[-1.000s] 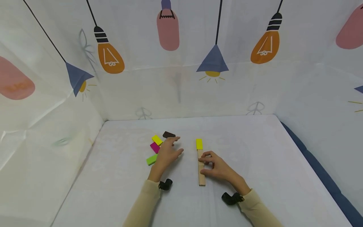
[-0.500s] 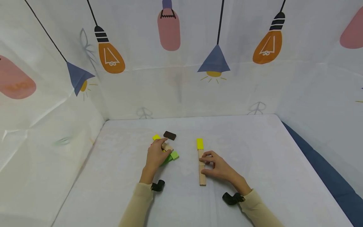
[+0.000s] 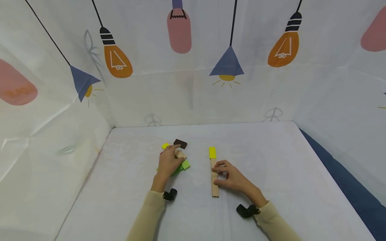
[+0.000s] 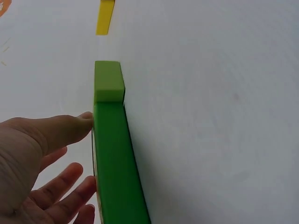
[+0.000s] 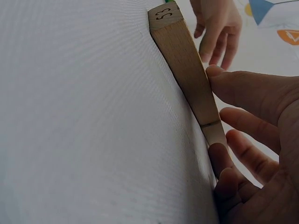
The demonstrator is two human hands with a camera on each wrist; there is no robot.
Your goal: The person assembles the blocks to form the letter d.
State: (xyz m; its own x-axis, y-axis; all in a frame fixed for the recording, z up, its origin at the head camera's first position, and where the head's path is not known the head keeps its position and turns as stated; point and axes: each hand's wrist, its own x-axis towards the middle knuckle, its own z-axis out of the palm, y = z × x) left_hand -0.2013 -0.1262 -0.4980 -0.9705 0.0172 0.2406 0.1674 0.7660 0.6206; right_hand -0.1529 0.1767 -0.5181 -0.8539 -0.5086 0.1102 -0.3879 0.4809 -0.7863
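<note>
Your left hand (image 3: 169,162) is easing rightward, grip unclear; your right hand (image 3: 231,178), grip wide, is touching the aligned three-block row (image 3: 214,176), lower centre; brown block (image 3: 180,144) and light-green block (image 3: 186,164) are apparently remaining.

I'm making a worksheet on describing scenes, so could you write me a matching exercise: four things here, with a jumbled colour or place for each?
Things
1. Left hand
2. Right hand
3. Left group's farthest block
4. Right row's farthest block

Colours or places
A. Yellow
B. Fingers at two wooden blocks laid end to end
C. Dark brown
D. Beside green blocks

Pairs: 1-D, 2-B, 3-C, 4-A
</note>
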